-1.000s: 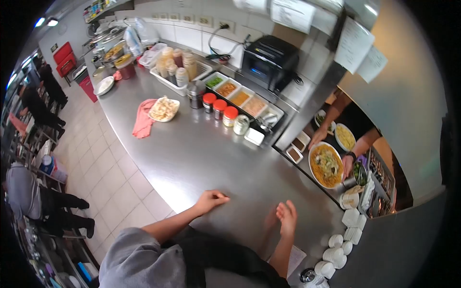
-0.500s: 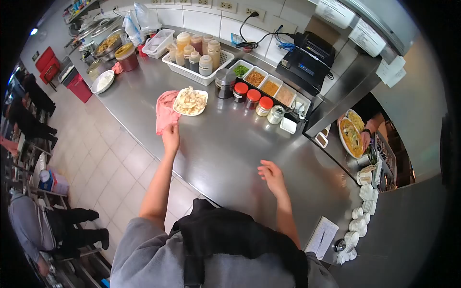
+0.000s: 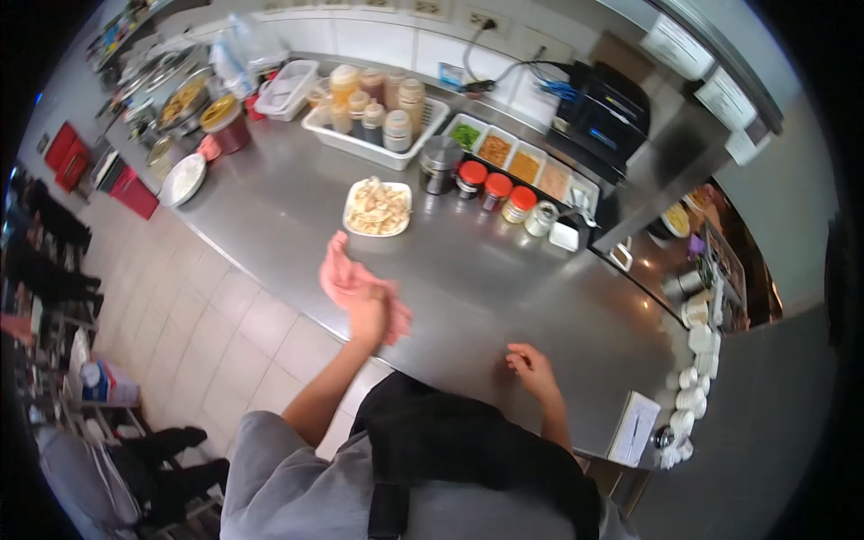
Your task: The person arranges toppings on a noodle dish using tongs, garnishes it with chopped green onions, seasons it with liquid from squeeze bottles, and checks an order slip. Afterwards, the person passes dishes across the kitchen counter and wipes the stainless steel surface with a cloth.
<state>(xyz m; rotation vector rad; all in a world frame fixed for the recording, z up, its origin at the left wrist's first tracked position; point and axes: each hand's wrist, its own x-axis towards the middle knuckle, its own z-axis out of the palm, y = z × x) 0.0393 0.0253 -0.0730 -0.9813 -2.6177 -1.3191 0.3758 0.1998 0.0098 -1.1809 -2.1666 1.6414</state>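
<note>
My left hand is closed on a pink cloth, which lies bunched on the steel counter close to its front edge. Part of the cloth spreads out to the right, past my knuckles. Just beyond it stands a white square dish heaped with pale shredded food; the cloth and the dish are apart. Over the counter to the right, my right hand holds nothing, its fingers loosely bent and partly apart.
At the back, squeeze bottles fill a white basket. Red-lidded jars stand before a row of topping tubs. A notepad and stacked white dishes are at right. A person stands behind, lower left.
The pink cloth has come away from beside the dish toward the counter's front edge, in my left hand. My right hand is lower, its fingers more bent. The camera view has shifted.
</note>
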